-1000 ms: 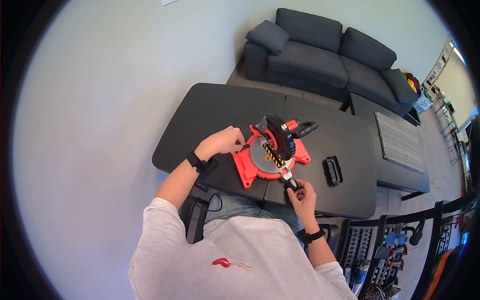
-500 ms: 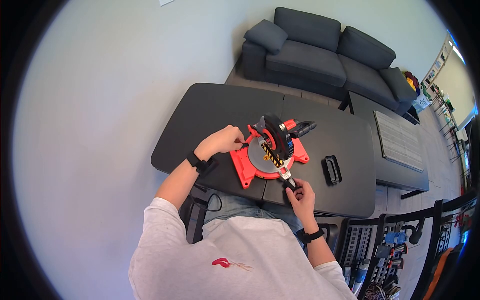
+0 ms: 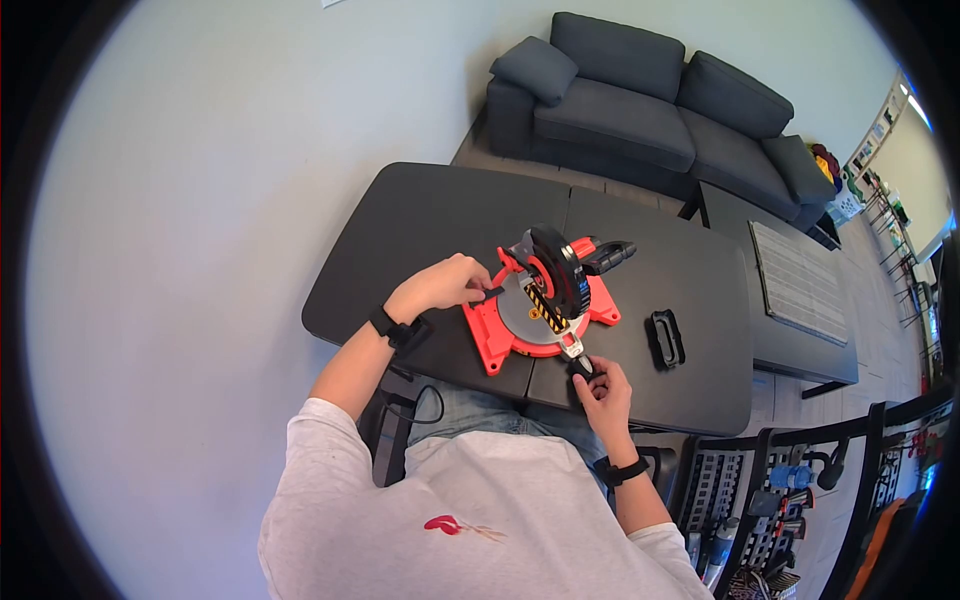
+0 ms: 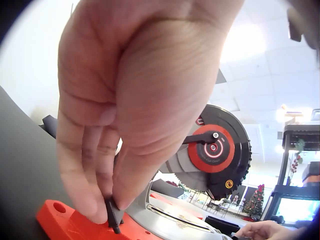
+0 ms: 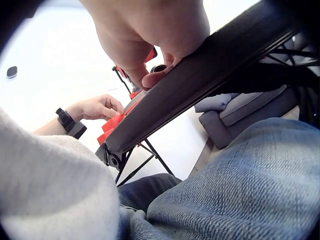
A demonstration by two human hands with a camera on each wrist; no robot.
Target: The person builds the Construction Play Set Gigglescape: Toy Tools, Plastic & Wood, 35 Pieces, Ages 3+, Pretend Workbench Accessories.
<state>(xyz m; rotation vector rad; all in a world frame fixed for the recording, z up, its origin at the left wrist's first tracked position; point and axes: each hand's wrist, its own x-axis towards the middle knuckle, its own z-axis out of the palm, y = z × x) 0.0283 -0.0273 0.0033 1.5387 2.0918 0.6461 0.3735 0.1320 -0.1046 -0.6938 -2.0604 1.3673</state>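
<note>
Table: dark and smooth-topped, with a pale wall to one side and a grey sofa beyond.
Miter saw: upright on the table, in front of the person, between the two hands; its red base sits on the tabletop.
Left hand: thumb and fingertips pinch a small black piece at the near side of the red base; the grip is narrow.
Right hand: thumb and fingers curl round a black knob at the saw's front, by the table edge.
Loose black piece: an open, tray-like shape, apart from the saw, towards the person's right.
Weight and stiffness: the saw looks like rigid moulded plastic, probably light for its size, so a sideways push could slide it.
Weak spots: the small black piece looks thin and could slip or flick away if squeezed off-centre; the upper saw part may swing, making it a poor place to lift.
Best hold: both sides of the red base for moving it; fingertips square on the flat faces of the small piece; thumb and fingers round the knob.
</note>
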